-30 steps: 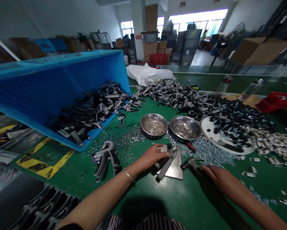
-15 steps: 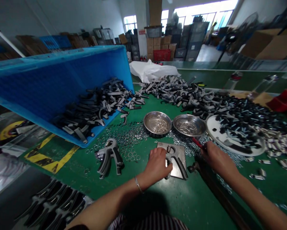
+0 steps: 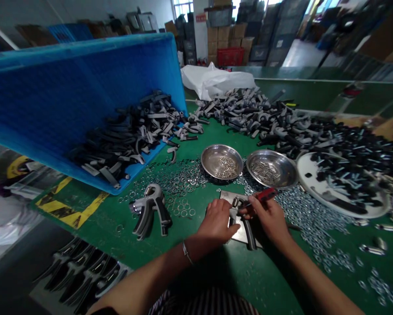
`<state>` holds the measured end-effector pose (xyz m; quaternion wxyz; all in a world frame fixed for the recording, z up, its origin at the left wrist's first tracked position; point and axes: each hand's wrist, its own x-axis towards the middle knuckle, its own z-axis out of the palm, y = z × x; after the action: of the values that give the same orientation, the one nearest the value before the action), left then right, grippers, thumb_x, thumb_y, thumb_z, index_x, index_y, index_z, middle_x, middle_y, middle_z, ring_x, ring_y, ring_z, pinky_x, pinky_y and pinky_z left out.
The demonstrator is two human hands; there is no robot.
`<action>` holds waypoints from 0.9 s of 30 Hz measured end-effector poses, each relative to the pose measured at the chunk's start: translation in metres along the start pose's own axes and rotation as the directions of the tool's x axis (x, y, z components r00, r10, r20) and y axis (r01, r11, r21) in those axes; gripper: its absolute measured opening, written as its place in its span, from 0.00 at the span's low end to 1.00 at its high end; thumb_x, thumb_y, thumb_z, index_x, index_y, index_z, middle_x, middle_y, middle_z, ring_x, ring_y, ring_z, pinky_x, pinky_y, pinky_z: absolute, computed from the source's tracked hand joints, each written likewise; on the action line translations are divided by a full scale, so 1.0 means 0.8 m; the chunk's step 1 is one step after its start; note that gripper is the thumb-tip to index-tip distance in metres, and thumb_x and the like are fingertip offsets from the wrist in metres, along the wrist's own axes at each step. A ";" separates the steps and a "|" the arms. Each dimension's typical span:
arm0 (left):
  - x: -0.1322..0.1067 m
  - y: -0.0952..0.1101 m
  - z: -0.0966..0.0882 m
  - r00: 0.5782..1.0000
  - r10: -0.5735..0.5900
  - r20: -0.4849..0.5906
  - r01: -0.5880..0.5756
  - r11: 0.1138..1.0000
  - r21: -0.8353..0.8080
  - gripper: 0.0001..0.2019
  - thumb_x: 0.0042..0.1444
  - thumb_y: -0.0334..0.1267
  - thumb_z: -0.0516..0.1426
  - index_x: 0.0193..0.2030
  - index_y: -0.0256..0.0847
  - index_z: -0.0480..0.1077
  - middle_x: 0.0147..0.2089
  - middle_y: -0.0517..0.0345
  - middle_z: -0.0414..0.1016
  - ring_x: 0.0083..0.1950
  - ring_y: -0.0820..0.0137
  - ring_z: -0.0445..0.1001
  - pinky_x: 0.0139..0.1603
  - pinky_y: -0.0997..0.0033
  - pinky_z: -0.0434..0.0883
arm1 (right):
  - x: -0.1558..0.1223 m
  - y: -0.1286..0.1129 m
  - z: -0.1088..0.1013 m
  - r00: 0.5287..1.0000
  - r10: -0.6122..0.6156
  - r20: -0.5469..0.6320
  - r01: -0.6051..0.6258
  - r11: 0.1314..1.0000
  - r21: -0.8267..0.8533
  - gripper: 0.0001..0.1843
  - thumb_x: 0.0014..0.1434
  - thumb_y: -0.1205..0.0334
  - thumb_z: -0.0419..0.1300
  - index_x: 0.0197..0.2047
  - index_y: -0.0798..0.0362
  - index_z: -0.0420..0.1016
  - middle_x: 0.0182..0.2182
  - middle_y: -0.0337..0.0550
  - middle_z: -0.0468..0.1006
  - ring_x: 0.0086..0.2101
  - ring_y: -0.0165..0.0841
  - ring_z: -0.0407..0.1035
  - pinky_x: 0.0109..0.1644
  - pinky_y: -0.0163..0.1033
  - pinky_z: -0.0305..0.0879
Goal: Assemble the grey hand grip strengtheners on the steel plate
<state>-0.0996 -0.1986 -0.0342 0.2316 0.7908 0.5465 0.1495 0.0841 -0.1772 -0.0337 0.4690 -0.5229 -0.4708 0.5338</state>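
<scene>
A grey and black hand grip strengthener [image 3: 250, 234] with a coil spring lies on a small metal plate [image 3: 240, 236]. My left hand [image 3: 218, 221] is closed around its left handle and presses it against the plate. My right hand [image 3: 270, 218] is closed on a red-handled tool [image 3: 266, 194], whose far end reaches the strengthener near its spring. The tool's exact kind is hard to make out, partly covered by my fingers. To the left, a second hand grip strengthener [image 3: 150, 210] rests on the green table.
Two steel bowls [image 3: 216, 148] of small metal parts stand behind the plate. A white tray [image 3: 304, 175] of black knobs with screws is at right. Washers [image 3: 314, 214] lie scattered. A blue crate [image 3: 144, 57] holds grip handles; more handles [image 3: 242, 109] are piled behind.
My right hand has moved left with the red-handled tool, from beside the plate to the strengthener. The hammer seen earlier is now mostly hidden behind it. The view has tilted down.
</scene>
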 end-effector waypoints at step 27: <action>-0.005 0.005 -0.017 0.999 0.033 0.036 -0.035 0.998 0.053 0.32 0.56 0.52 0.63 0.62 0.37 0.62 0.62 0.43 0.65 0.61 0.52 0.62 0.61 0.52 0.61 | 0.052 -0.016 -0.064 0.955 0.107 0.277 0.153 0.621 -0.768 0.21 0.61 0.41 0.54 0.30 0.50 0.69 0.22 0.43 0.75 0.21 0.33 0.66 0.24 0.37 0.58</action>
<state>-0.1046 -0.2008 -0.0208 0.2172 0.8084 0.5327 0.1248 0.1345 -0.1334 -0.0266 0.1257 -0.5822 -0.7272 0.3411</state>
